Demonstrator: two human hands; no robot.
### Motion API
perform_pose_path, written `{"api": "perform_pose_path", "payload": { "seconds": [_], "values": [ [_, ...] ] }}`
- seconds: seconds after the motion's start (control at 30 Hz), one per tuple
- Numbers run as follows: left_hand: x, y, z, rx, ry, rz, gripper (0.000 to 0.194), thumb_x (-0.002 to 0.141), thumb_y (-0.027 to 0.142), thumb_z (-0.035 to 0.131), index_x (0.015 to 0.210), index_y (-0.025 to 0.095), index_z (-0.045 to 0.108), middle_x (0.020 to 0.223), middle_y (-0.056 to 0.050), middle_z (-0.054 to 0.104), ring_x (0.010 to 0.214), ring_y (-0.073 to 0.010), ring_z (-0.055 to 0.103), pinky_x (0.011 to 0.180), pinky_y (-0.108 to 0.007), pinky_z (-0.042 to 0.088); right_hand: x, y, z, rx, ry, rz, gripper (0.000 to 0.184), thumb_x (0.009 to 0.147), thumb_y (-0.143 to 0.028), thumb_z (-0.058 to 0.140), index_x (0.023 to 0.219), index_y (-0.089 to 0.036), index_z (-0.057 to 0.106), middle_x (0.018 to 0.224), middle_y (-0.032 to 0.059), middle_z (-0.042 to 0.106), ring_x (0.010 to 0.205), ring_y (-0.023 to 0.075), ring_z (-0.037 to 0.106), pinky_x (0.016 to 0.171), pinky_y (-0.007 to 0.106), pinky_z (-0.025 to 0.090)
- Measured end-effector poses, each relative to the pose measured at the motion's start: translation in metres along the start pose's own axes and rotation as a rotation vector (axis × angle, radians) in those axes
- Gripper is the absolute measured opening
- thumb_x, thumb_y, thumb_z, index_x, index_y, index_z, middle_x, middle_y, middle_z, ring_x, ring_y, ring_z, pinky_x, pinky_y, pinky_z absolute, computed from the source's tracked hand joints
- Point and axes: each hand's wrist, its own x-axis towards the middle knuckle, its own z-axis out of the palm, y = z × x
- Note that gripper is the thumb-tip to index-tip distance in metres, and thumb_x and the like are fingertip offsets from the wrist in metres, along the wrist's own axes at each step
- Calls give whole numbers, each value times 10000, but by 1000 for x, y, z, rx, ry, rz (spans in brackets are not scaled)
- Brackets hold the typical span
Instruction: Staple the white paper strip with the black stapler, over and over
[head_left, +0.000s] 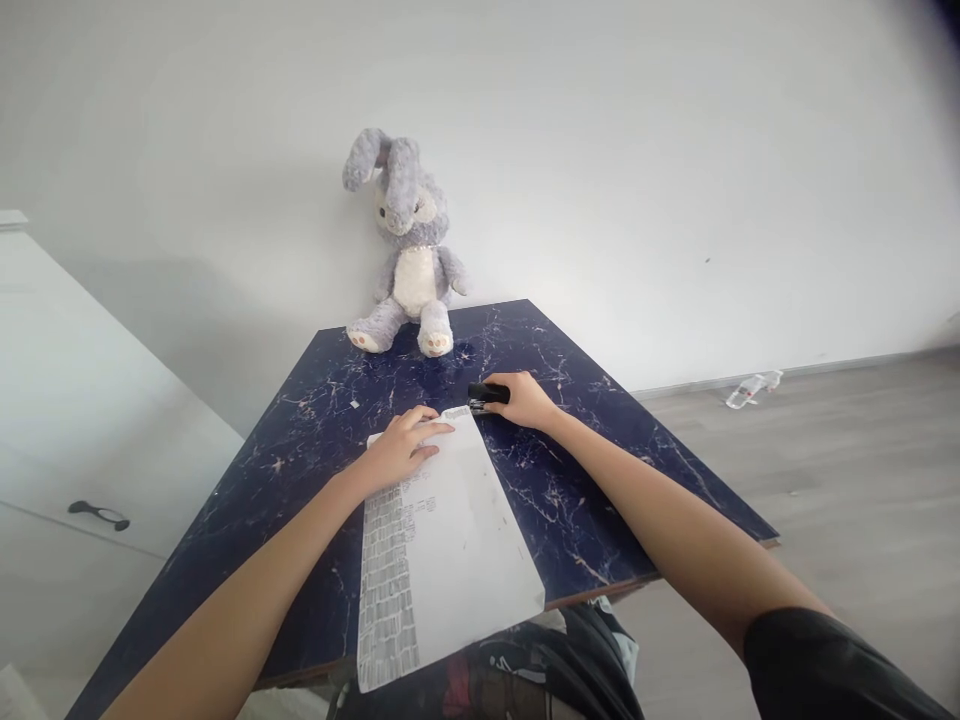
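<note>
White paper sheets (469,530), with dark printing along the left side, lie on the blue marbled table (562,480) and reach past its front edge. My left hand (401,445) rests on the upper left of the paper, fingers spread and pointing right. In my right hand (525,398) is a black stapler (487,393), gripped from the right side. The stapler's front meets the top right corner of the paper. Whether the corner sits between its jaws I cannot tell.
A grey plush rabbit (412,250) sits at the table's back against the white wall. A white cabinet with a dark handle (99,516) stands at left. On the floor at right lies a clear plastic bottle (752,388). A small white scrap (355,404) lies on the table.
</note>
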Motion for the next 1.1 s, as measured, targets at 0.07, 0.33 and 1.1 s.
{"api": "perform_pose_path", "payload": {
  "seconds": [0.07,0.33,1.1],
  "values": [
    [0,-1,-1,30,-21,5,432,1038,320,490,1462,377,552,1465,-82,478,1346,-301,471,1144,-498,371,-1,-4,1,65,-22,-46,314,778,-234,790,1089,-216,752,998,40,780,899,231,716,831,308,500],
    [0,-5,0,69,-99,50,442,1064,322,442,1497,378,515,1577,-63,456,1416,-297,422,1176,-532,318,-3,-10,1,81,-70,-83,318,773,-188,765,1090,-209,749,961,33,772,863,216,704,821,308,499],
    [7,12,26,122,-25,37,416,1069,315,431,1453,403,564,1568,-49,488,1381,-332,422,1083,-524,339,1,-46,36,-366,-11,132,530,1100,-381,283,844,-188,705,897,142,723,834,269,693,735,322,429]
  ]
}}
